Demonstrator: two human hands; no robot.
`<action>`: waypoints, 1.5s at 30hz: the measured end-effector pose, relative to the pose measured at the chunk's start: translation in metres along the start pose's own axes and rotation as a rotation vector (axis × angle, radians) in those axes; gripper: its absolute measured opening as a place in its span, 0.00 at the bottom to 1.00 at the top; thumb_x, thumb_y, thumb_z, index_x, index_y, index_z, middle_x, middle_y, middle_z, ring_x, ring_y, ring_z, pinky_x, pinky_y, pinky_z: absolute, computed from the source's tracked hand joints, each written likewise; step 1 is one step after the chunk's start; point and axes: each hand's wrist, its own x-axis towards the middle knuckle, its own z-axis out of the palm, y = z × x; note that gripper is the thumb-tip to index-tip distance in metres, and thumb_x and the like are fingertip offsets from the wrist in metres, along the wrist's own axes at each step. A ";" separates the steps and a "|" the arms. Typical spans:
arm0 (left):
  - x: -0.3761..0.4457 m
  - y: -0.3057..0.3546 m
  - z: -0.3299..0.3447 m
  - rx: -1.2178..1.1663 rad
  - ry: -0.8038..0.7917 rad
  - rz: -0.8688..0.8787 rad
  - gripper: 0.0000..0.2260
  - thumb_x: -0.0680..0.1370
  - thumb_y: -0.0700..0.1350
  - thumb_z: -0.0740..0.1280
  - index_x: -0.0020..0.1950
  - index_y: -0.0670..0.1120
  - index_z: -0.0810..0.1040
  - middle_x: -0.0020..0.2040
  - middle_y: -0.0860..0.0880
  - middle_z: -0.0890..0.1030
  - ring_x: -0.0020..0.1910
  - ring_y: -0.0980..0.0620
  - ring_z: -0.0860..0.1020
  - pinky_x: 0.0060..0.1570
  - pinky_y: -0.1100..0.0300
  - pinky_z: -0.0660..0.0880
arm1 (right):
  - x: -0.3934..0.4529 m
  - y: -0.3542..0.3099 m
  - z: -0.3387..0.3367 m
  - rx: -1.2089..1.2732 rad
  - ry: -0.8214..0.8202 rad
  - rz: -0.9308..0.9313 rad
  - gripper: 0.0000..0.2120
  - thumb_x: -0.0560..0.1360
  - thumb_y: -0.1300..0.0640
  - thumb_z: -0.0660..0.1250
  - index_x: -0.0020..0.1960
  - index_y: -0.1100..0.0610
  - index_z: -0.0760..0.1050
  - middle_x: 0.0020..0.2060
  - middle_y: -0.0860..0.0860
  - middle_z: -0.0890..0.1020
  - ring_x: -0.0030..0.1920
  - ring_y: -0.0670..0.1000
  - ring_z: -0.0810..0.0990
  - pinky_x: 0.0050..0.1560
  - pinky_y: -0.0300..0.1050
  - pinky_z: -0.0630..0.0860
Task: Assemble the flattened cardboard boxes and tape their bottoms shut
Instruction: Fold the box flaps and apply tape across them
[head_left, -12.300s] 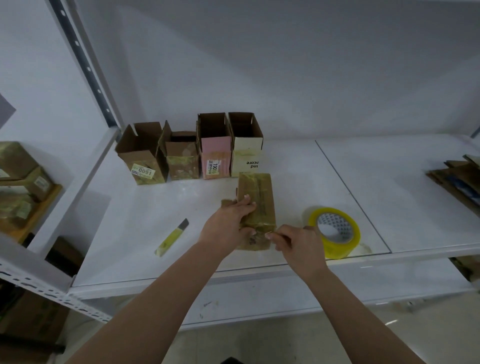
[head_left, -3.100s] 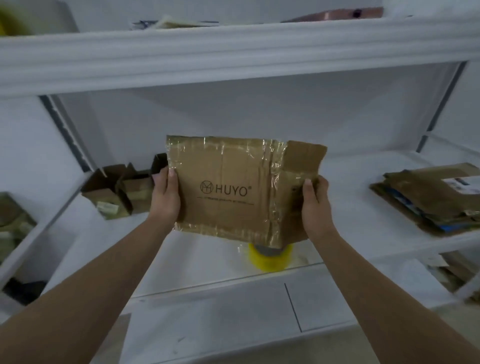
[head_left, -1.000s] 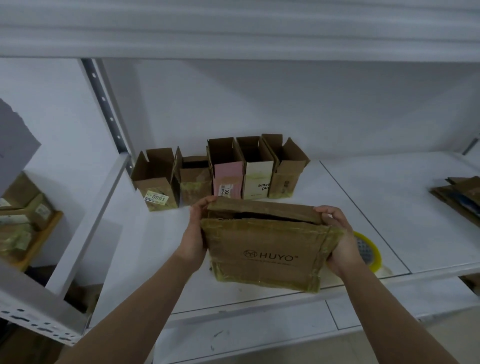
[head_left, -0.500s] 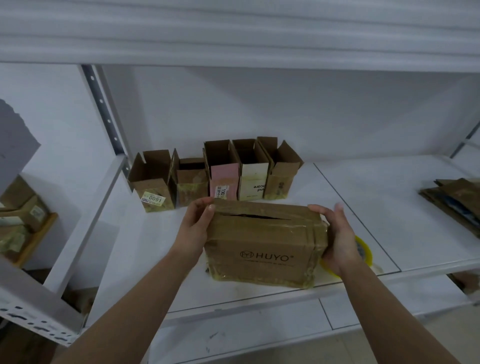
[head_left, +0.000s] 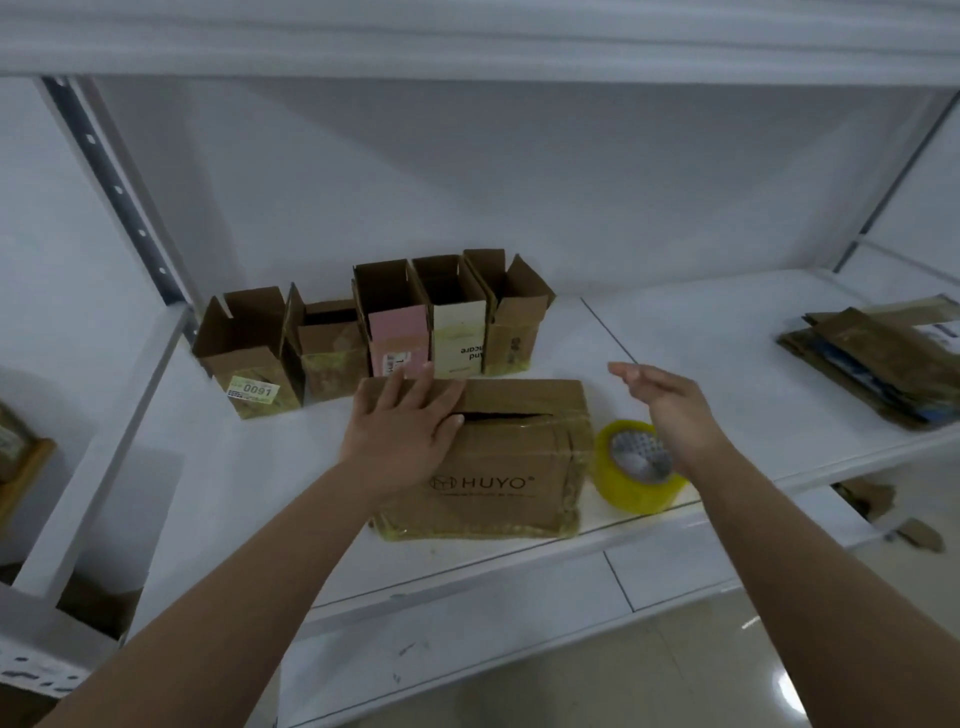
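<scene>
A brown cardboard box printed HUYO (head_left: 511, 467) stands on the white shelf (head_left: 260, 467) near its front edge, with its top flaps folded down and a dark slit between them. My left hand (head_left: 410, 426) lies flat on the left part of those flaps, fingers straight. My right hand (head_left: 662, 408) hovers open in the air to the right of the box, above a yellow roll of tape (head_left: 636, 467), touching nothing. A stack of flattened boxes (head_left: 883, 364) lies at the far right of the shelf.
Several small assembled boxes (head_left: 374, 327) stand open-topped in a row at the back, just behind the HUYO box. A metal upright (head_left: 111, 182) bounds the shelf on the left. An upper shelf (head_left: 467, 41) runs overhead.
The box has been set down on the shelf. My left hand moved onto its top flaps, and my right hand let go of the right side and lifted away.
</scene>
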 end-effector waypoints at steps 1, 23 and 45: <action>0.000 -0.001 0.001 0.007 0.005 0.003 0.23 0.82 0.60 0.39 0.78 0.63 0.42 0.80 0.52 0.42 0.78 0.46 0.40 0.75 0.40 0.41 | 0.004 0.004 -0.010 -0.072 0.032 0.007 0.11 0.79 0.64 0.64 0.57 0.57 0.81 0.56 0.51 0.81 0.59 0.50 0.77 0.61 0.43 0.70; -0.003 0.004 -0.002 -0.067 0.027 0.006 0.31 0.76 0.67 0.32 0.78 0.61 0.44 0.80 0.52 0.42 0.78 0.47 0.40 0.75 0.41 0.39 | -0.018 -0.074 -0.001 -0.342 -0.147 -0.336 0.08 0.79 0.56 0.66 0.49 0.61 0.80 0.38 0.58 0.80 0.39 0.54 0.76 0.41 0.46 0.70; -0.013 -0.014 -0.014 -1.278 0.315 -0.078 0.23 0.83 0.56 0.51 0.57 0.42 0.78 0.50 0.44 0.80 0.48 0.54 0.77 0.49 0.65 0.73 | -0.034 -0.108 0.090 -0.486 -0.758 -0.244 0.39 0.61 0.25 0.68 0.42 0.64 0.78 0.34 0.54 0.76 0.37 0.52 0.76 0.41 0.49 0.69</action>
